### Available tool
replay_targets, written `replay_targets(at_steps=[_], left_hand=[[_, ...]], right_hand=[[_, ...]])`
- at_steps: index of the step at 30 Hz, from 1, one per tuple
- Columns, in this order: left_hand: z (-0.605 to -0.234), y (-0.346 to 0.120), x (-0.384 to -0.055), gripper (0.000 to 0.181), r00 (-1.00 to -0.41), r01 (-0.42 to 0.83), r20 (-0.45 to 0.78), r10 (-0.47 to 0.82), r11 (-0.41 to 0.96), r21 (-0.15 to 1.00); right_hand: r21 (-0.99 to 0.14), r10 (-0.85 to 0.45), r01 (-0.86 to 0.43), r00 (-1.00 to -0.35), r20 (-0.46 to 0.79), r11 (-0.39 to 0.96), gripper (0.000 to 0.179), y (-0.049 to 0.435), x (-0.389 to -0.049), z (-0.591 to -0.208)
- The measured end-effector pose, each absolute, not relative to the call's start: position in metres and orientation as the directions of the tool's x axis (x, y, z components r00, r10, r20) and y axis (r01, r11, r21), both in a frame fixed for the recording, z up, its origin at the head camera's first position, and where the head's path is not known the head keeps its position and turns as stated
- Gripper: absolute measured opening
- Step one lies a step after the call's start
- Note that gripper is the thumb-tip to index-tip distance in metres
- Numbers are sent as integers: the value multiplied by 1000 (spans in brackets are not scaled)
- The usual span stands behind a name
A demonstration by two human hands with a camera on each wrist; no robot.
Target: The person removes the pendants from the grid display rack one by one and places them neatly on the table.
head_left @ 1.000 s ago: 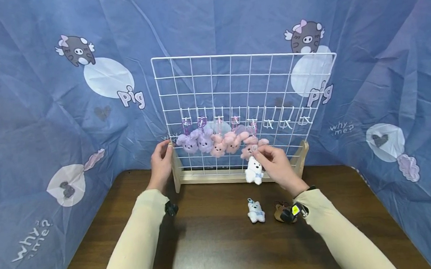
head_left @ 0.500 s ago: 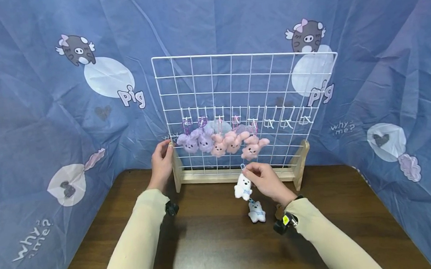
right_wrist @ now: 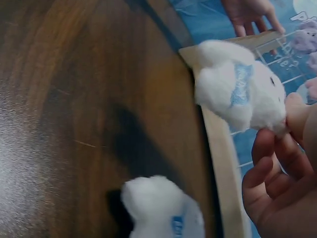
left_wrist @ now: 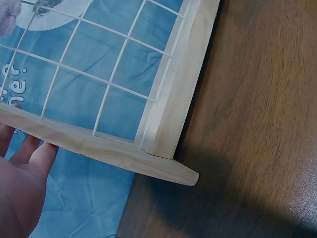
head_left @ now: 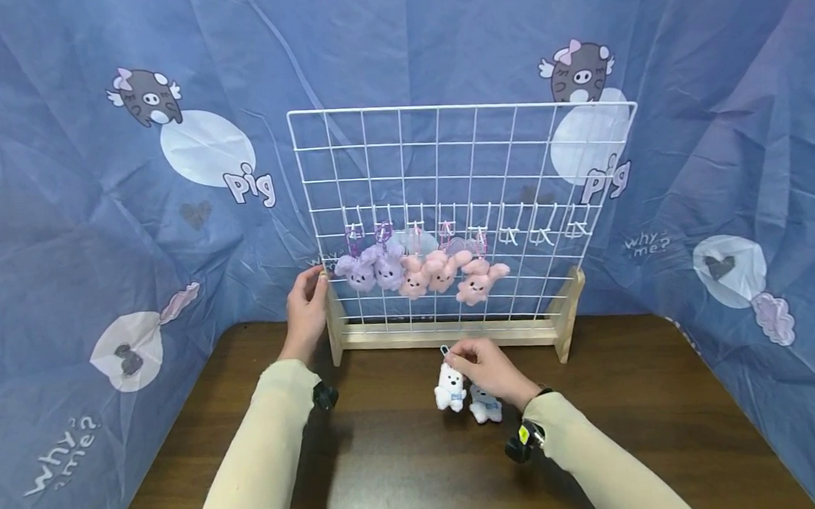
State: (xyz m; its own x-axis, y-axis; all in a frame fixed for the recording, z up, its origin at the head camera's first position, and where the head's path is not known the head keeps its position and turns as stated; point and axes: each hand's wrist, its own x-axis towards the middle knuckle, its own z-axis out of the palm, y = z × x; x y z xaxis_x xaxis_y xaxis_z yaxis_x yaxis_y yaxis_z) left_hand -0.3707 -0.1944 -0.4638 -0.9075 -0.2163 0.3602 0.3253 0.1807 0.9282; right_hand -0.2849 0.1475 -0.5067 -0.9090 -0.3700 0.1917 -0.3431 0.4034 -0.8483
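My right hand [head_left: 489,369] pinches a white bear plush keychain [head_left: 450,391] near its head, and a pale loop stands up above the fingers. The bear hangs upright low in front of the rack, with a blue patch on its front. A second white bear plush keychain [head_left: 485,406] lies on the table, partly covered by my right hand; the right wrist view shows this lower bear [right_wrist: 161,208] below the held one. My left hand [head_left: 305,310] grips the wooden side post [left_wrist: 99,148] of the white wire grid rack [head_left: 438,141] at its left end.
Two purple plush keychains [head_left: 360,274] and three pink plush keychains [head_left: 474,285] hang from hooks along the grid. White hooks [head_left: 541,236] continue to the right. The rack stands on wooden feet on the brown table [head_left: 391,478], before a blue printed cloth [head_left: 232,79].
My right hand has carried the white bear down and left from the pink plushes to beside the other bear. A brown plush seen earlier is now hidden by the right arm. My left hand stays put.
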Motion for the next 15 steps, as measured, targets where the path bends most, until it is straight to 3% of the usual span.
replay_targets(at_steps=[15], left_hand=[[-461,-193,-367,39,-913,303,346,-217,210,930]], right_hand=[[-713,-435,-432,-879,196,552,14,136,-290,-527]])
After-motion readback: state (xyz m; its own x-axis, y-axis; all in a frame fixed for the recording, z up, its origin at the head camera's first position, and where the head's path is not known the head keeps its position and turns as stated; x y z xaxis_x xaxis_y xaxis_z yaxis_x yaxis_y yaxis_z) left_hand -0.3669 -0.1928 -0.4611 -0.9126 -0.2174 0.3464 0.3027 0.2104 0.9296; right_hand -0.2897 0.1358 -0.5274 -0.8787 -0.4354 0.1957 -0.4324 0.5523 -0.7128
